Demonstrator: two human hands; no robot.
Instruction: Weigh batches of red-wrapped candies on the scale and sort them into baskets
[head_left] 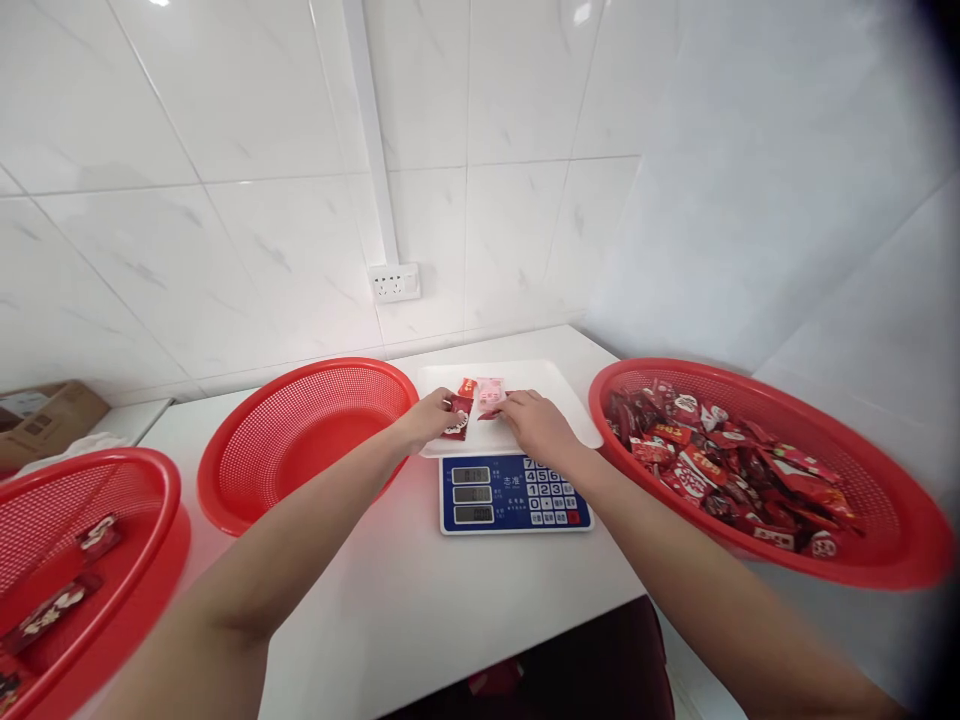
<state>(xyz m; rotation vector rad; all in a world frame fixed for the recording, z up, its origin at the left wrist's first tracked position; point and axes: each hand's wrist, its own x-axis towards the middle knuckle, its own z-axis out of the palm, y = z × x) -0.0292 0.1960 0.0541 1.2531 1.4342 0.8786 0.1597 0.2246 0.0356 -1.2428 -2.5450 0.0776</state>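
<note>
My left hand pinches a dark red snack packet with white lettering, over the white pan of a digital scale. From the other side my right hand reaches over the pan, its fingers closed on the edge of another red packet, mostly covered by the fingers. Between the hands lie a pink and white packet and a small orange-red packet. The scale's blue panel with keys and displays faces me; my right forearm crosses its corner.
At right, a red basket holds many red snack packets. An empty red basket stands left of the scale. Another red basket at far left contains several packets. Behind are a cardboard box and a wall socket.
</note>
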